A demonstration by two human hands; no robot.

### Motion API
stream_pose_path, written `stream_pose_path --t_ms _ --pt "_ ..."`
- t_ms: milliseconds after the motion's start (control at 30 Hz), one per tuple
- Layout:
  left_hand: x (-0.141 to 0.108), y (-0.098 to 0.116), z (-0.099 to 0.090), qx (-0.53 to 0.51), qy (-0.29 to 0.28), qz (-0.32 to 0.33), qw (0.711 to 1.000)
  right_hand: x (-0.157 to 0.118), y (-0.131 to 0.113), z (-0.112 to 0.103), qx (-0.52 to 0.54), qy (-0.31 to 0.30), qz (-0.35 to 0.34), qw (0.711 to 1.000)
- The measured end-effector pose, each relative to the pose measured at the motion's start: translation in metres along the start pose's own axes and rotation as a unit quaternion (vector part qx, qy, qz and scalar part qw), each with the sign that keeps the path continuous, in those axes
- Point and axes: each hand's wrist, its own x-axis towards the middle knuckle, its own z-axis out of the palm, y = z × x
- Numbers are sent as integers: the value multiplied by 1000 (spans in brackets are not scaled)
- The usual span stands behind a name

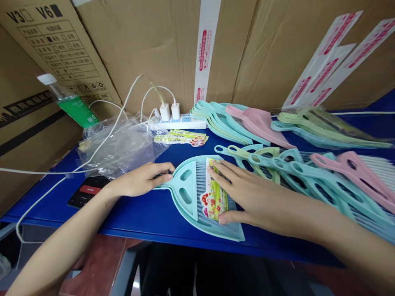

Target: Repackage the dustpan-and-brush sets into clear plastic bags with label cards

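A mint-green dustpan (197, 230) lies on the blue table with a matching brush (187, 191) nested in it. My left hand (145, 179) pinches the handle end of the set. Across the grey bristles rests a yellow-green printed label card (214, 197) with a red mushroom picture. My right hand (239, 191) lies over the card's right side, fingers extended and spread, touching it; its palm hides part of the bristles and the pan's right side.
Several brushes (331, 181) lie right; dustpans (256, 123) and a bagged set (327, 127) are behind. More label cards (182, 137), a power strip (191, 122), plastic bags (120, 144), a phone-like black item (88, 191), a bottle (77, 109) and white cables stand or lie back and left.
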Motion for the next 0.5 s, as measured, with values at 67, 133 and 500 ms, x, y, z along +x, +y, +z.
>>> stream_pose_path --t_ms 67,133,500 --pt "0 0 0 0 0 -1 1000 -1 0 -2 13 -15 5 1000" --pt "0 0 0 -1 -1 -3 1000 -2 2 -3 25 -19 -2 1000" --pt "-1 1 0 -3 2 3 1000 -2 3 -2 27 -7 -26 999"
